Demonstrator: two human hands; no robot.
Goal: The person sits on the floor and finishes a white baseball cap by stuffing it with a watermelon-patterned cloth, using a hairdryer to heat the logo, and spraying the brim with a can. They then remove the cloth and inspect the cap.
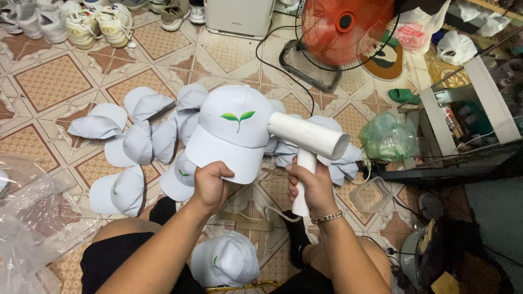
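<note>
Above the tiled floor, the left hand is gripping a white cap by its brim, while the right hand is clasping a white handheld steamer beside it.

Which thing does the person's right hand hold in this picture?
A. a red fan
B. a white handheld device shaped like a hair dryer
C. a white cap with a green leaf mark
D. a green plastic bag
B: the right hand grips the handle of the white handheld device, its nozzle touching the white cap that the left hand holds by the brim.
</note>
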